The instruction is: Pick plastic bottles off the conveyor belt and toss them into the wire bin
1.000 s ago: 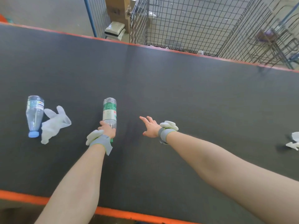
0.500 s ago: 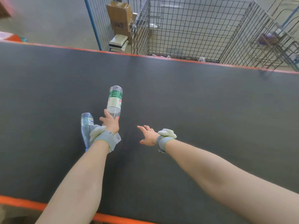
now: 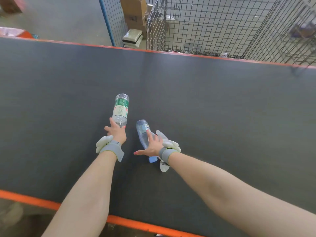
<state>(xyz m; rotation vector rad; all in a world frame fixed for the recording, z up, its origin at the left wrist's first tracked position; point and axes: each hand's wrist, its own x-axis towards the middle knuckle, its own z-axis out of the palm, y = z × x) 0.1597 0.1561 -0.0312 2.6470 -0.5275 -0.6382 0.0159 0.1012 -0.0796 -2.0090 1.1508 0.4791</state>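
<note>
- Head view: the left hand [image 3: 116, 132] is curled round the narrow end of the green-label bottle [image 3: 120, 108]. It holds the bottle above the belt [image 3: 222, 117], just left of centre frame, with the base pointing up the frame.
- The right hand [image 3: 152, 144] is spread wide, fingers straight. One fingertip seems to touch the blue-cap bottle [image 3: 142, 132], but nothing is closed round it yet.
- That bottle lies flat on the belt, directly under and ahead of the right palm. Its long axis runs nearly up and down the frame, with the cap at the lower end below the wrist. A wrap across the middle looks like the natural grasp.
- A white glove [image 3: 164, 167] lies on the belt just beside it and could get caught in the grab.
- The wire bin [image 3: 205, 23] stands past the belt's far edge in the upper right, well apart from both hands, so both bottles would need a forward throw.
</note>
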